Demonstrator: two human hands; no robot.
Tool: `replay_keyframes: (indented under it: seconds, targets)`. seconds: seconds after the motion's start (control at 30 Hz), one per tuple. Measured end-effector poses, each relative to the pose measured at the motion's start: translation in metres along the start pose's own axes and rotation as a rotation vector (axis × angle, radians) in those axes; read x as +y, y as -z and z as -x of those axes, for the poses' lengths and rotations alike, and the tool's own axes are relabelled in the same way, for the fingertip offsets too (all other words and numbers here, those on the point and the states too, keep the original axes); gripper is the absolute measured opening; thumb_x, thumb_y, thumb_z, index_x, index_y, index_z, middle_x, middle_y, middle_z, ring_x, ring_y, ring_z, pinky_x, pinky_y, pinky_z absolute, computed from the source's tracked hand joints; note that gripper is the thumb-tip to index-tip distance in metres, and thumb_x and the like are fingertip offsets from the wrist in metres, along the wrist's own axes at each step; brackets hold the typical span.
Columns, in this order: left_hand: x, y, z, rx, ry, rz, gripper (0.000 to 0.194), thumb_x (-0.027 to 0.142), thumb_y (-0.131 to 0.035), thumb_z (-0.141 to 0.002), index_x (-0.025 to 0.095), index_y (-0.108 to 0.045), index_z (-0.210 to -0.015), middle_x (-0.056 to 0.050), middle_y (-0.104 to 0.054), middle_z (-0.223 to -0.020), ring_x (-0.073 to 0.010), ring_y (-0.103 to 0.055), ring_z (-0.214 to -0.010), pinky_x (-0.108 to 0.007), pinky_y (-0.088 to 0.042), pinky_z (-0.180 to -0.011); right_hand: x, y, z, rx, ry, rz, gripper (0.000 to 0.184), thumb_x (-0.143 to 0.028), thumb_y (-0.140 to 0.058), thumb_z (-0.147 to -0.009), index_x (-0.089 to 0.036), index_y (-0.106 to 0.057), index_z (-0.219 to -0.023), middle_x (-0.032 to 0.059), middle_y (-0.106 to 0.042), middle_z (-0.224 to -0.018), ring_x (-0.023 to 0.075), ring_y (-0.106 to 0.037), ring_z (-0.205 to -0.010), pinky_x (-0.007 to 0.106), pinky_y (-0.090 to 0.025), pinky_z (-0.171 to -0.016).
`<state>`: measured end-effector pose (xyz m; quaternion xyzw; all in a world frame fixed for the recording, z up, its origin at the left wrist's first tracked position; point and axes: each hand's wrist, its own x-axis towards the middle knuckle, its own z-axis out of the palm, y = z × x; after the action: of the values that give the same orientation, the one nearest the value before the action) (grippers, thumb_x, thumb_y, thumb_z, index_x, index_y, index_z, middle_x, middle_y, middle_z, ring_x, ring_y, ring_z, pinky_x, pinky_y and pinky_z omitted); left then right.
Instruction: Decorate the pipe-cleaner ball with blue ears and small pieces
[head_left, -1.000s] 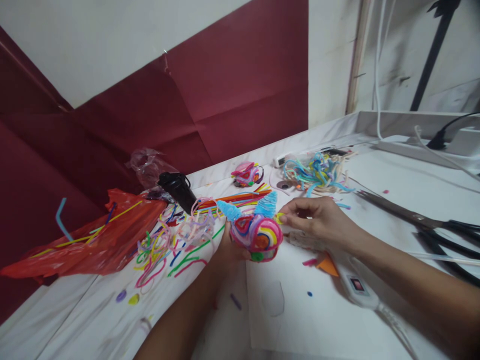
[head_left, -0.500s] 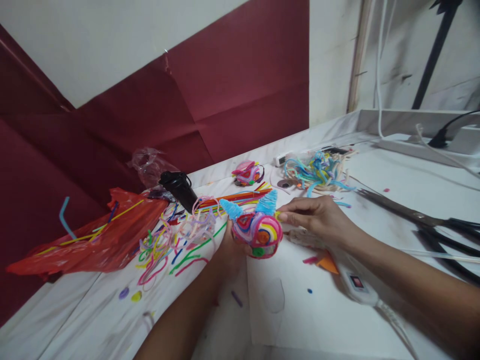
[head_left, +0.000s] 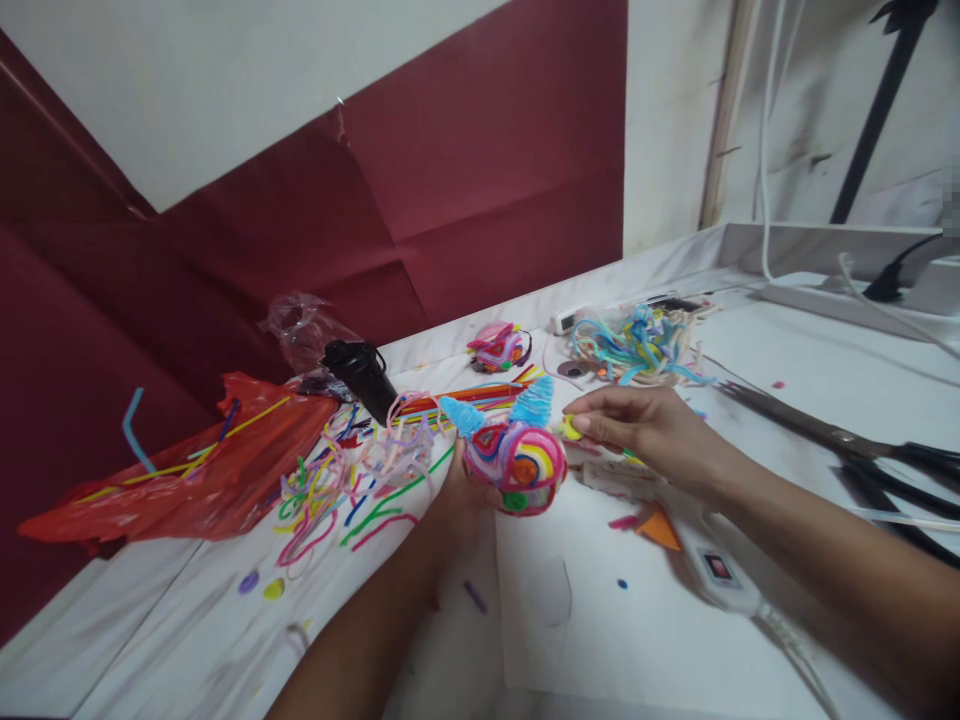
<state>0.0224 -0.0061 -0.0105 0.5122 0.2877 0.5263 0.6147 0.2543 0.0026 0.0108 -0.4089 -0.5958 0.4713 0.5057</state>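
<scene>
Holding the pipe-cleaner figure (head_left: 516,468) at frame centre, our left hand (head_left: 459,497) wraps it from behind, above the desk (head_left: 660,640); its two blue cones (head_left: 534,402) point up and apart. Our right hand (head_left: 646,428) pinches a small yellow piece (head_left: 570,428) just right of it. At left, a red plastic bag (head_left: 187,475) lies slumped, holding loose pipe cleaners.

Scissors (head_left: 840,440) right of the craft ball (head_left: 516,465), plastic bag (head_left: 187,470) left, loose sticks (head_left: 352,480) between

Rainbow-striped ball (head_left: 517,467), blue horns (head_left: 534,402)
</scene>
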Motion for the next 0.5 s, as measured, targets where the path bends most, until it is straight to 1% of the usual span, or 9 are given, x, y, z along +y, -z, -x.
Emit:
replay_keyframes:
  seconds: [0.1,0.17,0.23,0.3,0.33,0.37,0.43,0.47,0.5]
  targets:
    - [-0.002,0.009,0.0,-0.048,-0.002,-0.043,0.108,0.049,-0.091,-0.045,0.024,-0.044,-0.138,-0.012,-0.063,-0.128,-0.0373,-0.059,-0.116,-0.049,-0.047,-0.097,0.001,0.002,0.006,-0.097,-0.058,0.057,0.046,-0.061,-0.074,-0.067,-0.016,-0.068,-0.078,0.0009,-0.059,-0.061,0.0138,-0.05,-0.053,0.025,-0.039,-0.048]
    - [-0.004,0.014,-0.002,-0.068,-0.008,-0.053,0.107,0.052,-0.091,-0.044,0.024,-0.046,-0.137,-0.011,-0.064,-0.124,-0.0369,-0.059,-0.116,-0.049,-0.047,-0.096,0.004,0.001,0.011,-0.209,-0.04,0.191,0.038,-0.055,-0.065,-0.076,-0.017,-0.067,-0.076,0.0002,-0.058,-0.059,0.0135,-0.048,-0.05,0.026,-0.037,-0.046]
    - [-0.005,0.017,-0.004,-0.085,-0.021,-0.053,0.098,0.053,-0.09,-0.046,0.024,-0.052,-0.132,-0.01,-0.066,-0.12,-0.0357,-0.061,-0.112,-0.049,-0.049,-0.095,0.006,0.001,0.017,-0.309,0.058,0.367,0.034,-0.047,-0.053,-0.084,-0.018,-0.069,-0.077,0.0022,-0.062,-0.064,0.0168,-0.054,-0.055,0.029,-0.042,-0.052]
    - [-0.006,0.019,-0.004,-0.099,-0.033,-0.047,0.09,0.052,-0.089,-0.048,0.025,-0.056,-0.127,-0.009,-0.067,-0.117,-0.0341,-0.062,-0.11,-0.048,-0.05,-0.094,0.006,0.002,0.023,-0.365,0.189,0.515,0.035,-0.039,-0.044,-0.089,-0.019,-0.071,-0.08,0.0054,-0.068,-0.075,0.0212,-0.061,-0.07,0.033,-0.047,-0.063]
    - [-0.007,0.019,-0.004,-0.102,-0.04,-0.044,0.088,0.052,-0.089,-0.049,0.025,-0.057,-0.126,-0.009,-0.067,-0.117,-0.0336,-0.061,-0.111,-0.047,-0.051,-0.094,0.006,0.005,0.027,-0.357,0.246,0.562,0.035,-0.036,-0.041,-0.091,-0.019,-0.071,-0.082,0.0065,-0.069,-0.08,0.0222,-0.063,-0.076,0.034,-0.048,-0.067]
    - [-0.007,0.02,-0.003,-0.103,-0.046,-0.041,0.089,0.053,-0.089,-0.049,0.025,-0.056,-0.127,-0.009,-0.066,-0.118,-0.0333,-0.061,-0.113,-0.046,-0.051,-0.095,0.006,0.009,0.032,-0.313,0.298,0.599,0.035,-0.034,-0.04,-0.092,-0.02,-0.07,-0.082,0.0071,-0.069,-0.082,0.0224,-0.064,-0.078,0.034,-0.048,-0.069]
    - [-0.007,0.022,-0.002,-0.115,-0.051,-0.034,0.093,0.054,-0.089,-0.048,0.025,-0.054,-0.13,-0.009,-0.066,-0.118,-0.0331,-0.06,-0.114,-0.045,-0.051,-0.095,0.006,0.021,0.044,-0.152,0.367,0.69,0.032,-0.032,-0.04,-0.092,-0.021,-0.068,-0.084,0.0079,-0.069,-0.085,0.0225,-0.065,-0.076,0.034,-0.048,-0.067]
    - [-0.007,0.023,-0.002,-0.121,-0.05,-0.028,0.094,0.053,-0.089,-0.049,0.025,-0.052,-0.131,-0.009,-0.067,-0.117,-0.0325,-0.061,-0.114,-0.044,-0.051,-0.094,0.007,0.027,0.051,-0.047,0.37,0.756,0.03,-0.032,-0.039,-0.091,-0.022,-0.067,-0.084,0.008,-0.069,-0.085,0.0227,-0.065,-0.073,0.034,-0.047,-0.064]
    - [-0.007,0.024,-0.001,-0.128,-0.049,-0.019,0.094,0.052,-0.089,-0.05,0.026,-0.051,-0.132,-0.008,-0.067,-0.117,-0.0313,-0.062,-0.113,-0.043,-0.051,-0.094,0.008,0.033,0.06,0.041,0.34,0.837,0.03,-0.033,-0.039,-0.091,-0.022,-0.066,-0.085,0.0081,-0.069,-0.084,0.0236,-0.065,-0.07,0.035,-0.047,-0.061]
